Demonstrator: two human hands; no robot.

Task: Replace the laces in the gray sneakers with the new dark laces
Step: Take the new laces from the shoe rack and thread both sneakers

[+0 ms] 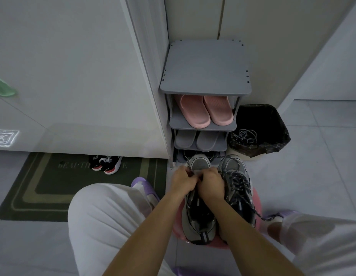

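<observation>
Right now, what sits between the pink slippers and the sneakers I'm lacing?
In the head view, gray slippers on the shoe rack, one level below the pink slippers and beyond the gray sneakers.

A single wide-angle view from the person's head looks forward and steeply down. The left hand (181,181) and right hand (210,185) sit close at lower centre. The gray shoe rack (205,72) stands farther off, upper centre.

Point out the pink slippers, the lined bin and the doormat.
pink slippers (194,112): head view, one slipper's upper.
lined bin (269,119): head view, black liner's inner wall.
doormat (24,198): head view, its striped border.
</observation>
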